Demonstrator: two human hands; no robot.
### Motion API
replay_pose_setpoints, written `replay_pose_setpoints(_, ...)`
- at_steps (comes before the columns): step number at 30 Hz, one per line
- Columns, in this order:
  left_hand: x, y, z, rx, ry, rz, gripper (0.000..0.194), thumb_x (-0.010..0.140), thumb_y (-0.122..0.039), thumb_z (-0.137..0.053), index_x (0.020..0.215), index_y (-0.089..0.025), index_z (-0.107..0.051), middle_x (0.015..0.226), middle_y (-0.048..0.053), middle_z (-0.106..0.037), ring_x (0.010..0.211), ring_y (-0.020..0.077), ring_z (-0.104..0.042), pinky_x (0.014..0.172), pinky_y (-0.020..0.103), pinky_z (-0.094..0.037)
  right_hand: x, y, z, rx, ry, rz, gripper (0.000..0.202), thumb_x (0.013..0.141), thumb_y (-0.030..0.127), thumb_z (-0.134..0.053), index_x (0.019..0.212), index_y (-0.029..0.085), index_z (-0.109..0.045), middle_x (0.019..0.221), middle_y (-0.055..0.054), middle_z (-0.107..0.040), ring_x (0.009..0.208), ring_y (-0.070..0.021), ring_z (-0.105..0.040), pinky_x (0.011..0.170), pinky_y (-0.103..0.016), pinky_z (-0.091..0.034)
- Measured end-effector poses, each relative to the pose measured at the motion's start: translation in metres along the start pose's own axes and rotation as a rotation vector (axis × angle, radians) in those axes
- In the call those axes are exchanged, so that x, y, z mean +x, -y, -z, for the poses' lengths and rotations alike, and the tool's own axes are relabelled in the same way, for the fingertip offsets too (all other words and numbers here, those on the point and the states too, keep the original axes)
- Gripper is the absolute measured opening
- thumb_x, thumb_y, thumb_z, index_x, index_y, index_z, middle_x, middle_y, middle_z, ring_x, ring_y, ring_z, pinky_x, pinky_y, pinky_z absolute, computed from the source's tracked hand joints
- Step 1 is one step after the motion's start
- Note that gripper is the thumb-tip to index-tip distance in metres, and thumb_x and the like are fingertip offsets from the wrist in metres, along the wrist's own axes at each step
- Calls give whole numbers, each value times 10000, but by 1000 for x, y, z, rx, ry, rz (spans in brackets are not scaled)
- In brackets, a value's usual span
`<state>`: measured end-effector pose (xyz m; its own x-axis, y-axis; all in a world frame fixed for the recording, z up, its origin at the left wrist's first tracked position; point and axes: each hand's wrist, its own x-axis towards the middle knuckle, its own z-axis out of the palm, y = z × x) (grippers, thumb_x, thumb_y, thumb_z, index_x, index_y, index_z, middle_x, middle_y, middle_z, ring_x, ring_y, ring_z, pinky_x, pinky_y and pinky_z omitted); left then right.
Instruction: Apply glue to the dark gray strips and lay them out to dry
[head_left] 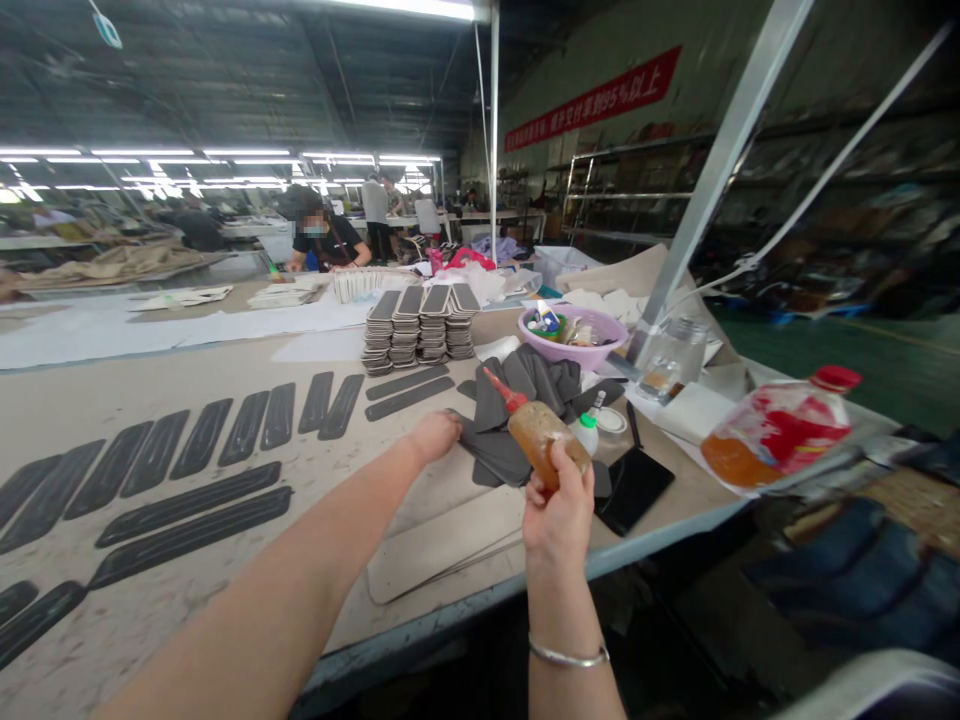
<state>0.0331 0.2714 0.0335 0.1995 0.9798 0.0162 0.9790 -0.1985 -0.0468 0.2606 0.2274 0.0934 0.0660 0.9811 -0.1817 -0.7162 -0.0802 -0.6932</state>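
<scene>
The right hand [557,510] is wrapped around the rear of the amber squeeze bottle [541,440], probably to leave its red nozzle [507,391] free; the bottle is in the air above the counter [330,465]. Its long axis slants, base toward the wrist, nozzle aimed up, leftward and away from the wearer. The left hand [437,437] reaches to the edge of the loose dark pieces [506,440], fingers bent; whether they grip one cannot be told. Farther left, glossy dark strips [242,427] lie mostly separate, perhaps to keep their wet-looking faces from touching. Beyond stand neat stacks [420,335], likely piled to save room.
</scene>
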Motion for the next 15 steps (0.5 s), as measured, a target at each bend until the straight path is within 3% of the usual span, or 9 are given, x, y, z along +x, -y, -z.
replay_pose_setpoints(4,-10,4,9,24,-19,-11,238,852,-264,-467,767,-161,-664,798,83,-616,814,196,-566,771,311,-433,-1,-1,1,-31,2,3,385,638,334,-712,888,233,-438,721,80,-497,405,-12,-325,333,-129,-176)
replay_pose_setpoints(7,-34,6,24,64,-80,51,266,878,-263,-418,810,-146,-647,814,93,-604,806,198,-562,752,323,-428,0,0,2,-48,11,20,388,640,354,-715,895,235,-448,715,79,-494,410,-16,-334,336,-127,-181)
replay_pose_setpoints(12,-116,7,46,159,-152,231,271,885,-219,-371,795,-148,-617,795,88,-583,754,190,-559,687,319,-421,-6,-3,0,-57,63,3,386,633,337,-736,899,226,-480,711,78,-494,403,-16,-321,330,-128,-178)
replay_pose_setpoints(15,-177,3,42,194,-120,325,252,877,-212,-385,799,-158,-618,806,83,-590,765,195,-564,688,320,-423,-16,-13,-3,-100,125,-8,382,634,334,-748,902,220,-501,733,72,-506,417,-18,-331,337,-127,-190)
